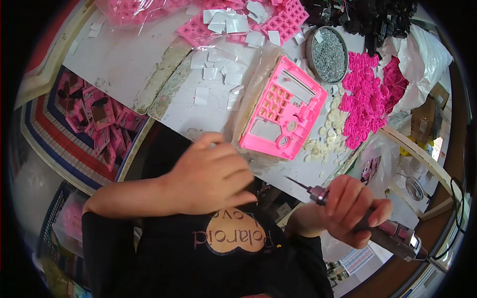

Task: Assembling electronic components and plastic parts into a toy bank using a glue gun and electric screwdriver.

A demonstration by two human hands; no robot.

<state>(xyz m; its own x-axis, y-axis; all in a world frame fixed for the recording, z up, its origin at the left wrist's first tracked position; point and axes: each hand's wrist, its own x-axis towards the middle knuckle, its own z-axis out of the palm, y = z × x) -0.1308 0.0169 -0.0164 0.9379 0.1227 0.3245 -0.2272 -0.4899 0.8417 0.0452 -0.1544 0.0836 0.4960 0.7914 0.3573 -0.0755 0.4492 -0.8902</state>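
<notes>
Half curls the left hand (211,176), cannot tell if holding anything; wraps the right hand (350,208) about a powered screwdriver (395,236), bit (296,183) short of the pink casing (285,115): ahead, between hands, nearer the left, long axis slanted away rightward.

Dark screwdriver (400,239) near pink plastic casing (300,115)

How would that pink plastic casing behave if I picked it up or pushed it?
The pink casing will probably feel stiff, since it looks like molded plastic and lies without sagging. It's likely light for its size, being a shallow shell with several openings. It might slide when pushed, as the plastic-wrapped pad under it looks fairly smooth.
</notes>
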